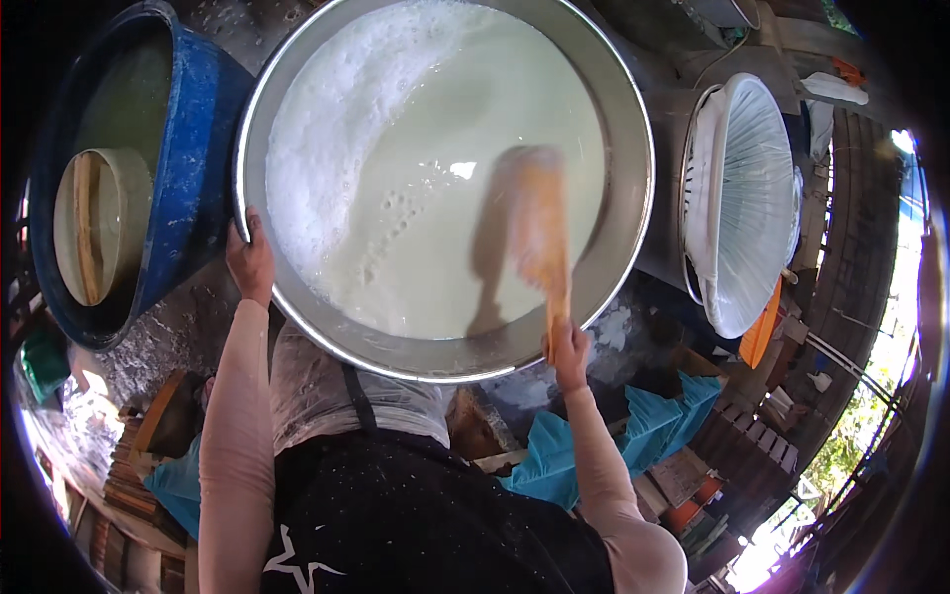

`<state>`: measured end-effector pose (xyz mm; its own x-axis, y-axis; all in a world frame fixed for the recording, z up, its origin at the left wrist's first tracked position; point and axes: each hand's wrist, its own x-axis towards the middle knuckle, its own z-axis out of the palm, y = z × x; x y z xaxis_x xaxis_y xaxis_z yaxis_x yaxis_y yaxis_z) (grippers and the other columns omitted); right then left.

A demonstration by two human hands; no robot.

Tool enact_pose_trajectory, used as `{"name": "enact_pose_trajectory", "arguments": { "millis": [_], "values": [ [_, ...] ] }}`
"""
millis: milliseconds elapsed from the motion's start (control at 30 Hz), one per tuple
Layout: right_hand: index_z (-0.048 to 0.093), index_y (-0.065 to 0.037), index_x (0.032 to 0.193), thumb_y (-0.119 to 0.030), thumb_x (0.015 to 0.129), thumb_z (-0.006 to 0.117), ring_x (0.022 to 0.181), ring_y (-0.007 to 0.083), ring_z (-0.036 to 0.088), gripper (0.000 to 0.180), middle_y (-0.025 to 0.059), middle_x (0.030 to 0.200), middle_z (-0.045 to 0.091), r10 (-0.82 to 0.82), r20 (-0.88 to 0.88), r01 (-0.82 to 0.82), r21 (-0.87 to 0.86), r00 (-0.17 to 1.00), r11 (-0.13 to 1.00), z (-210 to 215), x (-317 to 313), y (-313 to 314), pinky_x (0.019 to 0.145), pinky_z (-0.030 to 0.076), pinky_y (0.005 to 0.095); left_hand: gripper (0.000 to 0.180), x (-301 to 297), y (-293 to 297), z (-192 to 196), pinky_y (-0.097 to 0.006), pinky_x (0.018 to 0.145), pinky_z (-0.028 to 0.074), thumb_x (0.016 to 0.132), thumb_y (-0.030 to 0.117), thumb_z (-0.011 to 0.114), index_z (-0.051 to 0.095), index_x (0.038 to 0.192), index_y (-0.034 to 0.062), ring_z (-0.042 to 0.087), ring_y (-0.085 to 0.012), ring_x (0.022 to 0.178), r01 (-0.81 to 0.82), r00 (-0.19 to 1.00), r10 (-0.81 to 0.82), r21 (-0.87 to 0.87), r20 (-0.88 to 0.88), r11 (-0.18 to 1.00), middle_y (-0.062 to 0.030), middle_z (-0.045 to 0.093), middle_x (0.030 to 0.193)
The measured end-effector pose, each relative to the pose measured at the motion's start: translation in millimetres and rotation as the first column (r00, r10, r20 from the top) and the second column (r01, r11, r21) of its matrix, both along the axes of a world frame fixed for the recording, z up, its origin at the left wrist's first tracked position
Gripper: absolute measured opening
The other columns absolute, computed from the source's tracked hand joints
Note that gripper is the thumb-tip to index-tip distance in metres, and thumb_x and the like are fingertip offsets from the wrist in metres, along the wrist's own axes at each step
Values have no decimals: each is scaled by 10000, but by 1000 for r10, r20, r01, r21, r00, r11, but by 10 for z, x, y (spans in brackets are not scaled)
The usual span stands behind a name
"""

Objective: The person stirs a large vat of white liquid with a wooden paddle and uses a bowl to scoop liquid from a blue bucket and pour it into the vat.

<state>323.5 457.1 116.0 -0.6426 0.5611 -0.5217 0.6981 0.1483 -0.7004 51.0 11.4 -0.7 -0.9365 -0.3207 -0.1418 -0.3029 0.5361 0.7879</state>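
Note:
A wide round metal vat [450, 368] in front of me holds pale, milky-green liquid [435, 257], with white foam [322, 129] along its left side. My left hand [251, 259] grips the vat's rim at the lower left, thumb and fingers around the edge. At the lower right, my right hand [567, 353] is closed round the handle of a wooden paddle [539, 213]. The paddle's blade is over the liquid and smeared by motion; whether it dips in, I cannot tell. A dark shadow falls on the liquid left of the blade.
At the left stands a blue tub [193, 129] of water, with a cream round container [124, 213] and a wooden stick inside. On the right is a basin lined with white cloth [752, 198]. Teal sheeting [554, 455] lies near my right arm, an orange blade-like piece [760, 327] farther right.

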Motion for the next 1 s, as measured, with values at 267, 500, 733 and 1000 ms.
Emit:
{"name": "enact_pose_trajectory", "arguments": {
  "millis": [267, 500, 733, 1000],
  "values": [
    [615, 31, 776, -372, 995, 504, 519, 252, 628, 472, 141, 591, 614, 44, -106, 26, 580, 993, 815, -1379, -1338, 695, 496, 473, 388, 428, -48, -55, -169, -424, 829, 492, 989, 400, 559, 642, 1114, 0, 659, -371, 941, 16, 998, -18, -29, -53, 999, -232, 680, 1008],
    [603, 16, 738, -380, 990, 499, 555, 337, 633, 481, 167, 584, 619, 182, -49, -125, 558, 982, 821, -1617, -1357, -81, 570, 480, 456, 422, -77, 82, 11, -437, 800, 500, 978, 432, 561, 646, 1068, 29, 659, -404, 908, -24, 999, 24, 22, -36, 999, -218, 687, 959],
    [582, -24, 764, -386, 987, 532, 652, 479, 594, 428, 226, 651, 607, 368, 95, -356, 555, 925, 752, -1252, -597, -1096, 625, 459, 546, 458, -75, 208, 153, -488, 831, 506, 977, 468, 525, 637, 1114, 45, 634, -454, 992, -49, 997, 48, 18, 57, 999, -244, 682, 1042],
    [584, -56, 775, -275, 961, 600, 620, 465, 587, 288, 210, 634, 603, 633, 222, -643, 507, 741, 574, -485, -19, -1324, 594, 466, 522, 442, -86, 239, 196, -491, 820, 505, 975, 460, 528, 639, 1075, 45, 641, -449, 970, -54, 993, 53, 3, 104, 999, -244, 683, 1036]
  ]
}}
